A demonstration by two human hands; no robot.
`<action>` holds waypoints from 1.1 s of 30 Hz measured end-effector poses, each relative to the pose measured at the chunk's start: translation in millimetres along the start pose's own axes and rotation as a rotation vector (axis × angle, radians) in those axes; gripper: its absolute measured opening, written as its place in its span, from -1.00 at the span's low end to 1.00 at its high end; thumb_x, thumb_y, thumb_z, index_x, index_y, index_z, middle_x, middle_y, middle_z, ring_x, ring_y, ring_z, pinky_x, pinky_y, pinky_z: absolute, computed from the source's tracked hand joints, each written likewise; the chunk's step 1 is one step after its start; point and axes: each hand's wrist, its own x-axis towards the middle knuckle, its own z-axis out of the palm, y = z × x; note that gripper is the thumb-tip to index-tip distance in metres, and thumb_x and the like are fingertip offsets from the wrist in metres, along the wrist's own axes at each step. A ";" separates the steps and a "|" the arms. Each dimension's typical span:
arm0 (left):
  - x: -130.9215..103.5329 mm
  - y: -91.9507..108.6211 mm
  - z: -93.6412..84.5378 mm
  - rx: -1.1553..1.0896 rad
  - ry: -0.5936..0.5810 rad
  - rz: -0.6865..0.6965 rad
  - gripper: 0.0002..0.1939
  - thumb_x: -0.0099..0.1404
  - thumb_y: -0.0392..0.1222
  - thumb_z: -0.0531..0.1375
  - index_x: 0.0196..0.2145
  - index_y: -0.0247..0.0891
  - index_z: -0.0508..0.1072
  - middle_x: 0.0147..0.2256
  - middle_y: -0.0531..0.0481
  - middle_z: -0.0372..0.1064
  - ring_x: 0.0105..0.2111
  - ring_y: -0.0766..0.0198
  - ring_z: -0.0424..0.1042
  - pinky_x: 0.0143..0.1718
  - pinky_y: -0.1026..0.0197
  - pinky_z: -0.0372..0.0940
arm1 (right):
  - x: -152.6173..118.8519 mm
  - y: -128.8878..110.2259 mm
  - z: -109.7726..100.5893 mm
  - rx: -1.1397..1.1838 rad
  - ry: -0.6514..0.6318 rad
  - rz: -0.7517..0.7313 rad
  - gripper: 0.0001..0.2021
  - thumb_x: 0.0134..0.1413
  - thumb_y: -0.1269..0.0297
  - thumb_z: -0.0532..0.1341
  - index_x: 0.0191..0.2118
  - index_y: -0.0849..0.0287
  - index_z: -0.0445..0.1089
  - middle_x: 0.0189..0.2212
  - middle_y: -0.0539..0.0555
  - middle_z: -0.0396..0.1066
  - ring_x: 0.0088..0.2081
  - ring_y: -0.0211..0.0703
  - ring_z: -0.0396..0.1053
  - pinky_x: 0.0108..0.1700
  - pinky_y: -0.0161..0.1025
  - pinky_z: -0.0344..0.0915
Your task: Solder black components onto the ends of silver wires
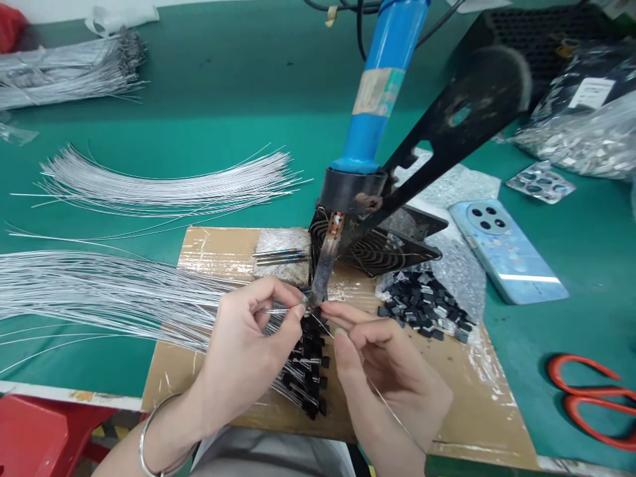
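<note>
My left hand (pixel 248 338) pinches a thin wire (pixel 278 310) and my right hand (pixel 382 371) pinches solder wire (pixel 387 404) at the iron tip (pixel 318 295). With fingertips this close, I risk a burn, or a slipped joint.

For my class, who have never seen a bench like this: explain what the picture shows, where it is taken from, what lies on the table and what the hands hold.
The single picture comes from a camera on the worker's head, looking down. A blue-handled soldering iron sits fixed on a black stand, tip pointing down. The left hand and right hand pinch thin wires at that tip. On the green table lie a cardboard sheet, bundles of silver wire, small black parts, a phone and red scissors.
</note>
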 end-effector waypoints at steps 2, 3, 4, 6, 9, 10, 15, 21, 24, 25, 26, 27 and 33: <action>-0.3 0.8 0.0 0.000 -0.001 0.007 -0.89 0.25 -0.24 0.23 -0.45 -0.25 0.48 -0.34 -0.08 0.57 -0.47 0.30 0.33 -0.56 0.27 -0.04 | -0.3 -0.5 0.8 0.005 0.008 0.000 -0.80 0.25 0.52 0.29 -0.35 0.09 0.38 -0.07 0.07 0.67 -0.06 -0.17 0.65 -0.05 -0.35 0.52; -0.4 1.0 -0.1 0.000 -0.001 0.011 -0.89 0.25 -0.24 0.23 -0.44 -0.25 0.48 -0.34 -0.08 0.57 -0.48 0.31 0.32 -0.56 0.27 -0.05 | -0.5 -0.9 1.2 0.006 0.008 -0.005 -0.80 0.26 0.52 0.29 -0.35 0.09 0.38 -0.07 0.08 0.67 -0.07 -0.17 0.65 -0.07 -0.35 0.52; -0.6 1.1 -0.3 0.001 -0.001 0.014 -0.89 0.25 -0.24 0.23 -0.44 -0.25 0.48 -0.34 -0.08 0.57 -0.48 0.31 0.31 -0.57 0.27 -0.05 | -0.7 -1.5 1.7 0.006 0.010 -0.010 -0.80 0.26 0.51 0.29 -0.35 0.09 0.38 -0.08 0.08 0.67 -0.08 -0.17 0.65 -0.07 -0.35 0.52; -0.8 0.9 -0.6 0.005 0.003 0.019 -0.89 0.24 -0.24 0.23 -0.44 -0.25 0.48 -0.33 -0.08 0.58 -0.48 0.31 0.30 -0.57 0.27 -0.06 | -1.4 -3.0 2.7 0.006 0.024 -0.003 -0.80 0.26 0.49 0.30 -0.36 0.09 0.39 -0.09 0.07 0.67 -0.07 -0.18 0.65 -0.05 -0.35 0.51; -0.6 0.3 -1.0 0.014 0.006 0.021 -0.89 0.25 -0.25 0.22 -0.45 -0.25 0.48 -0.33 -0.08 0.58 -0.48 0.31 0.29 -0.57 0.28 -0.07 | -2.4 -5.9 4.8 0.031 0.053 0.049 -0.81 0.26 0.47 0.30 -0.37 0.08 0.39 -0.10 0.04 0.67 -0.05 -0.21 0.63 -0.03 -0.37 0.48; -0.4 0.2 -1.1 0.018 0.007 0.020 -0.88 0.25 -0.25 0.22 -0.45 -0.25 0.49 -0.34 -0.08 0.58 -0.49 0.32 0.28 -0.57 0.28 -0.07 | -2.6 -6.7 5.5 0.043 0.056 0.061 -0.81 0.27 0.47 0.29 -0.36 0.08 0.39 -0.09 0.04 0.66 -0.04 -0.21 0.63 -0.03 -0.37 0.48; -0.6 0.0 -1.0 0.018 0.014 0.022 -0.88 0.24 -0.25 0.22 -0.45 -0.25 0.49 -0.36 -0.06 0.56 -0.52 0.34 0.22 -0.58 0.29 -0.06 | -2.9 -6.6 7.4 0.057 0.058 0.068 -0.81 0.28 0.46 0.28 -0.36 0.08 0.38 -0.09 0.06 0.66 -0.03 -0.19 0.62 -0.02 -0.34 0.47; -1.1 -0.2 0.1 0.043 0.015 0.041 -0.88 0.24 -0.25 0.20 -0.45 -0.25 0.48 -0.36 -0.07 0.58 -0.50 0.32 0.29 -0.58 0.29 -0.05 | -3.1 -5.0 7.5 0.016 0.063 0.035 -0.81 0.28 0.46 0.28 -0.36 0.07 0.38 -0.10 0.02 0.65 -0.03 -0.23 0.61 0.00 -0.36 0.45; -1.5 0.3 0.2 0.053 0.015 0.057 -0.87 0.25 -0.26 0.19 -0.45 -0.25 0.49 -0.37 -0.07 0.58 -0.48 0.30 0.35 -0.59 0.28 -0.05 | -3.3 -5.0 7.2 0.012 0.063 0.027 -0.82 0.27 0.46 0.29 -0.36 0.07 0.39 -0.11 0.00 0.65 -0.02 -0.25 0.61 0.00 -0.38 0.43; -1.7 0.4 0.3 0.053 0.017 0.061 -0.87 0.25 -0.26 0.19 -0.45 -0.25 0.49 -0.38 -0.07 0.57 -0.46 0.29 0.37 -0.59 0.28 -0.04 | -3.4 -4.9 6.9 0.006 0.060 0.025 -0.82 0.27 0.45 0.30 -0.35 0.07 0.39 -0.10 0.01 0.65 -0.01 -0.23 0.61 -0.01 -0.38 0.43; -1.9 0.4 0.4 0.050 0.019 0.067 -0.87 0.26 -0.26 0.19 -0.45 -0.25 0.49 -0.38 -0.07 0.57 -0.45 0.28 0.40 -0.58 0.28 -0.03 | -3.4 -4.8 6.6 -0.001 0.057 0.021 -0.83 0.27 0.45 0.30 -0.35 0.07 0.39 -0.09 0.03 0.65 -0.01 -0.21 0.61 -0.02 -0.36 0.44; -2.3 0.3 0.5 0.046 0.020 0.071 -0.87 0.26 -0.26 0.19 -0.45 -0.25 0.49 -0.38 -0.07 0.57 -0.42 0.26 0.43 -0.57 0.28 -0.01 | -3.4 -4.6 6.2 -0.010 0.054 0.014 -0.83 0.27 0.45 0.30 -0.35 0.07 0.40 -0.09 0.04 0.65 -0.01 -0.19 0.61 -0.03 -0.34 0.45; -4.8 -2.5 0.7 0.045 0.020 0.085 -0.87 0.27 -0.26 0.19 -0.43 -0.25 0.50 -0.36 -0.08 0.57 -0.36 0.21 0.49 -0.55 0.28 0.06 | -3.2 -3.7 5.1 -0.027 0.043 -0.014 -0.83 0.26 0.45 0.31 -0.35 0.08 0.40 -0.10 0.06 0.66 -0.02 -0.16 0.62 -0.02 -0.31 0.46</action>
